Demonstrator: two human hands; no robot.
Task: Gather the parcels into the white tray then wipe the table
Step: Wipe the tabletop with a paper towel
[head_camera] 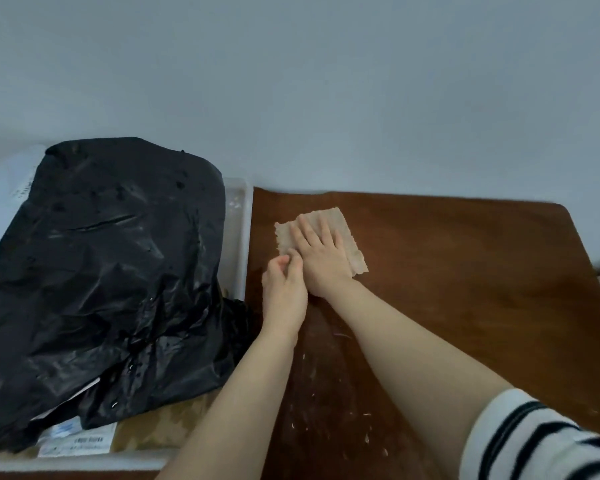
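Note:
A beige cloth (352,252) lies flat on the brown table (465,271) near its far left part. My right hand (321,258) presses flat on the cloth with its fingers spread. My left hand (283,289) sits just left of it, its fingertips pinching the cloth's near left edge. The white tray (239,230) stands at the left of the table. A big black plastic parcel (97,278) fills it and hangs over its right rim. A brown parcel (160,427) with a white label lies under the black one at the front.
A pale wall runs close behind the table. Small white crumbs and scratch marks (326,410) dot the table's near part between my forearms. The table's right edge slopes away at the far right. A white parcel (11,181) shows behind the black one.

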